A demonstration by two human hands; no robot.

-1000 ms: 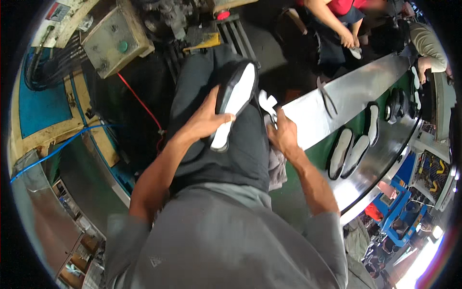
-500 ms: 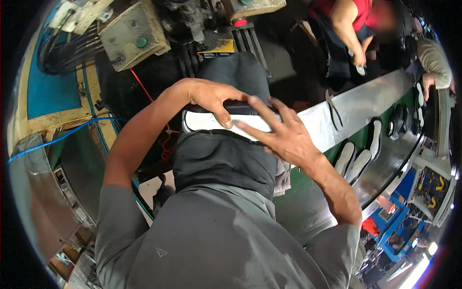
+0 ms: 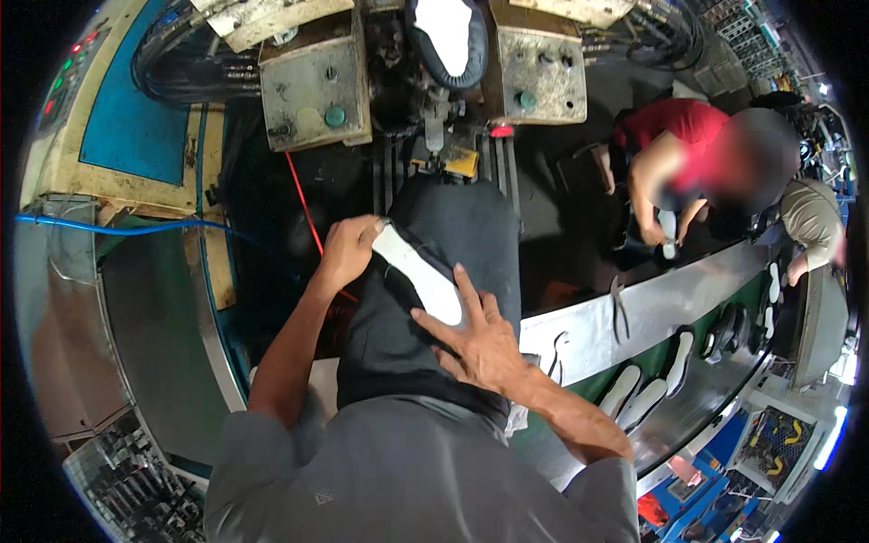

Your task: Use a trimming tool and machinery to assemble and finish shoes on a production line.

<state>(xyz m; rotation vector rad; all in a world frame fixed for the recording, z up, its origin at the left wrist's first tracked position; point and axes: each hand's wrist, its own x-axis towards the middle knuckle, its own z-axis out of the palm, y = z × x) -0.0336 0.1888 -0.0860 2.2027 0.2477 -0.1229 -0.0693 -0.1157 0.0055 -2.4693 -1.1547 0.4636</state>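
A shoe piece with a white insole face up and black edges (image 3: 418, 276) lies slantwise over my thighs, its narrow end at the upper left. My left hand (image 3: 351, 253) is closed round that narrow end, thumb on top. At the lower right end, my right hand (image 3: 480, 344) rests with its fingers spread, touching the white face and its edge. Part of the piece is hidden under the right fingers. Dark trousers (image 3: 380, 348) show beneath it.
Ahead stands a machine with a white-bottomed black shoe (image 3: 448, 41) and two control boxes (image 3: 319, 100). On the metal bench (image 3: 661, 303) at right lie pliers (image 3: 619, 308), a hooked tool (image 3: 558, 355) and several white-soled shoe pieces (image 3: 644, 403). A person in red (image 3: 674, 149) sits beyond.
The shoe piece has swung from lying crosswise to a slant. My left hand has moved from its middle to its narrow end. The view has shifted, showing more of the machine.
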